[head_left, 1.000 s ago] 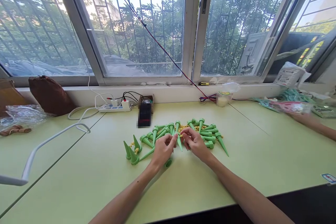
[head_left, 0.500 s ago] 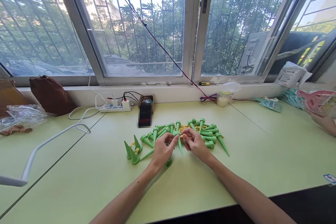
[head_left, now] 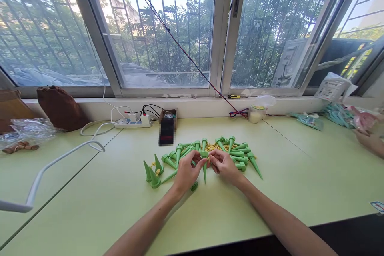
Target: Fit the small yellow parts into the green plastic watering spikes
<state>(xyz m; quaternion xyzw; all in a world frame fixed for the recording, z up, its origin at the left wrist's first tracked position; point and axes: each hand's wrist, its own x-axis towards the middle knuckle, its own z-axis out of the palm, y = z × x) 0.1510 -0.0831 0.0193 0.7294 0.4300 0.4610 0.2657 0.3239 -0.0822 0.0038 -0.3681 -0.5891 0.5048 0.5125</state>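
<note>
My left hand (head_left: 188, 171) is closed on a green plastic spike (head_left: 205, 173), its wide cap end up and its tip toward me. Pinched in the fingers of my right hand (head_left: 223, 165) is a small yellow piece (head_left: 209, 159), held against the spike's side just below the cap. More green spikes lie in a loose arc behind both hands, among them a spike (head_left: 255, 166) on the right. A heap of small yellow pieces (head_left: 212, 147) sits between them. Three spikes (head_left: 155, 179) stand points up on the left, and a green cap (head_left: 194, 186) lies beneath my left wrist.
A black-fronted small box (head_left: 167, 130) and a power strip (head_left: 133, 124) stand behind the spikes. On the left are a white metal rod (head_left: 45, 172) and a brown bag (head_left: 61, 109). Another person's hand (head_left: 367, 142) is at the far right, by bagged pink items (head_left: 363, 119).
The spike in my left hand has turned more upright, its tip now pointing straight toward me. My right fingers stay at it with the yellow piece. The other person's pink item has moved back.
</note>
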